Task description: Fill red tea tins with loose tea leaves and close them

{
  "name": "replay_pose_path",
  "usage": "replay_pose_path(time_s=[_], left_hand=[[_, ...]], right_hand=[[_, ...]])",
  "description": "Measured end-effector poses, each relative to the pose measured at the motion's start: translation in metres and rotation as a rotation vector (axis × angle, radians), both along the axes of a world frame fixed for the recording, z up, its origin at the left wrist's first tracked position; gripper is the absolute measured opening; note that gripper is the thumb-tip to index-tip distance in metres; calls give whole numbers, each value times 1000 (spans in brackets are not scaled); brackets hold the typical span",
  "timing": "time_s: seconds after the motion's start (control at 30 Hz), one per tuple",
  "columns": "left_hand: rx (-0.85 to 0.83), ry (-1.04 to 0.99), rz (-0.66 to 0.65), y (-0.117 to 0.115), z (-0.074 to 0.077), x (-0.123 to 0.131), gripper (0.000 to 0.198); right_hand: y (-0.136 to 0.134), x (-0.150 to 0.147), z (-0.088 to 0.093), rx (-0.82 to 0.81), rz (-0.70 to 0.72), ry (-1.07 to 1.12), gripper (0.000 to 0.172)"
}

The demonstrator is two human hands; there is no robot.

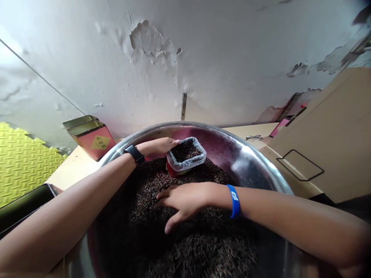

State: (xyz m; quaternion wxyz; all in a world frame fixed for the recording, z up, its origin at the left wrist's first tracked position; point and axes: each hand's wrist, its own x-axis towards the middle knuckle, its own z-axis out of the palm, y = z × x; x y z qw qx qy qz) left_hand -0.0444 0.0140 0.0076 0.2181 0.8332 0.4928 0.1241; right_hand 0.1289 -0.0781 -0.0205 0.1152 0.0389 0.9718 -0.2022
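Note:
A large metal basin [269, 164] holds a heap of dark, dry tea leaves [208, 251]. Toward its far side a red tea tin [171, 171], lined with a clear plastic bag [199, 159], sits tilted on the leaves and has leaves inside. My left hand [159, 146] grips the tin at its left upper edge; the fingers behind it are partly hidden. Over the leaves, nearer to me, my right hand [188, 200] is palm down with its fingers apart and nothing in it. A black watch is on my left wrist and a blue band on my right.
Left of the basin stands a red and gold tin [97, 141] with its top open. A dark green box [27, 208] lies at the left edge near a yellow foam mat [26, 162]. Glasses [254, 137] and a cardboard box [327, 146] are at the right. A peeling wall rises behind.

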Motion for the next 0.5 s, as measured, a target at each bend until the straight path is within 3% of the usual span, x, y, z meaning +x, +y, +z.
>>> replay_pose_path(time_s=[0.07, 0.13, 0.3, 0.37, 0.5], left_hand=[[-40, 15, 34, 0, 0, -1, 59], [-49, 19, 55, 0, -1, -2, 63], [-74, 33, 68, 3, -2, -4, 63], [-61, 36, 59, 3, -2, -3, 63], [-48, 40, 50, 2, -1, -2, 61]], right_hand=[[-5, -2, -18, 29, -76, -98, 79], [-9, -2, -24, 12, -92, -161, 90], [-22, -5, -7, -76, 47, -372, 101], [-27, -8, -1, -84, 94, -425, 92], [-26, -8, 13, -29, 189, -360, 54]])
